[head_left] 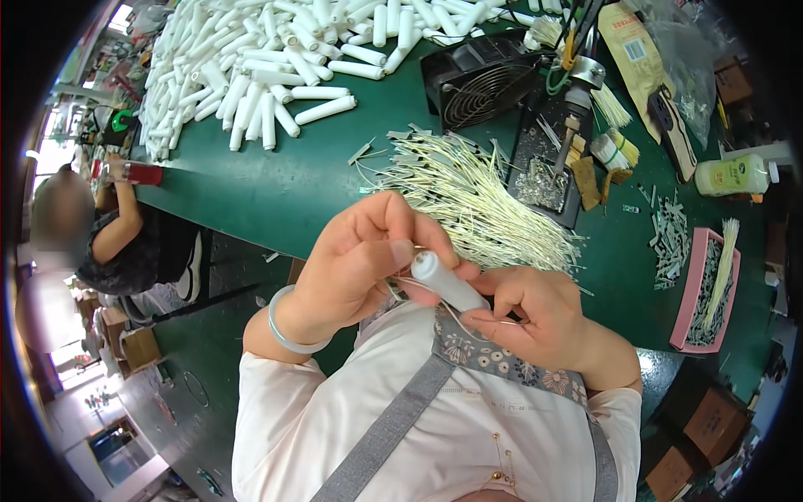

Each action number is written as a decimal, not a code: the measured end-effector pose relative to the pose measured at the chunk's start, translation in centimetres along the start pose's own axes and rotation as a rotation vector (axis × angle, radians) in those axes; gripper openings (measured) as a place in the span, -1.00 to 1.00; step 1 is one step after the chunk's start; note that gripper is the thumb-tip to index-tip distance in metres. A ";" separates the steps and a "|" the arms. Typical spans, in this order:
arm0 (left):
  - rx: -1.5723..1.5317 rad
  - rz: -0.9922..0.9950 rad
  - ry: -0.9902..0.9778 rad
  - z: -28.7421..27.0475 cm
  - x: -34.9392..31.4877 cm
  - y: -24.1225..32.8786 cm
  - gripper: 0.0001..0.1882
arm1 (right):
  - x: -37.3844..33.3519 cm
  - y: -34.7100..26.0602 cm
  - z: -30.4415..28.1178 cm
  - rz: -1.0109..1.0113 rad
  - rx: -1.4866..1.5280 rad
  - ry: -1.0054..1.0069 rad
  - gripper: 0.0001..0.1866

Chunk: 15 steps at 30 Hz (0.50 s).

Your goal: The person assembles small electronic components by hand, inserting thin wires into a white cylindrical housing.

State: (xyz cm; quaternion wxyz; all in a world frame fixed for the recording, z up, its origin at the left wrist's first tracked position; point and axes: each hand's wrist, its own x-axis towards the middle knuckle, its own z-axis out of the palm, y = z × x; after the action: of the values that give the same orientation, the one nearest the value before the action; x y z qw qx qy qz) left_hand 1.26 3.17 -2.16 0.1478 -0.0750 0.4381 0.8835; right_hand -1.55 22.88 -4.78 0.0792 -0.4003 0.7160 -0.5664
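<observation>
Threading, by the look of it: left hand pinching the rounded tip of a white tube, right hand closed round its lower end and a thin pale wire, both held near the chest, just off the tabletop edge. Best done slowly, tube steady, wire fed straight, no kinking. Smooth, matte plastic cylinder; wire fine and springy. Just beyond, a fanned sheaf of yellowish wires. Far left, a heap of white tubes. Far right, a pink tray.
</observation>
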 end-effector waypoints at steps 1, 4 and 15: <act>0.004 0.030 -0.009 -0.3 0.0 -0.2 -0.86 | 0.0 0.1 0.1 -0.007 -0.002 -0.005 -0.70; -0.005 0.028 -0.152 -1.0 0.2 -0.3 -0.93 | -0.2 0.4 0.3 0.003 0.008 0.035 -0.70; -0.104 -0.251 -0.219 -0.3 5.2 -2.2 -0.91 | -2.1 1.3 -2.2 0.031 -0.168 0.138 -0.69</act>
State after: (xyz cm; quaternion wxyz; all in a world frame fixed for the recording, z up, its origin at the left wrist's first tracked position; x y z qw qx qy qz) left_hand -2.90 5.17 -5.32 0.2995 -0.0400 0.3605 0.8825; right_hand -2.07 25.98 -5.86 0.0046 -0.3546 0.7707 -0.5293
